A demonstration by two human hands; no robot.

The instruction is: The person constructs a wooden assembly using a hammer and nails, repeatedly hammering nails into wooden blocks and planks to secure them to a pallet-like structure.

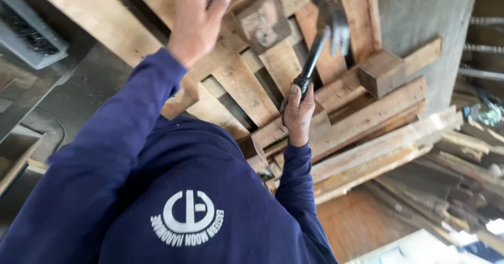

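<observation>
- Right hand (pixel 298 111) closed around the black handle of a claw hammer (pixel 323 38), head raised toward 12 o'clock.
- Left hand (pixel 199 14) at 11 o'clock rests on the wooden pallet (pixel 247 85); its grip cannot be told.
- Pallet boards and a wood block (pixel 382 72) at 2 o'clock appear attached; dismantling seems hardly begun.

A round white emblem (pixel 188 212) with a curved band of white lettering beneath sits on the dark blue sweatshirt (pixel 220 190), bottom centre; no packages, signs or screens.
</observation>
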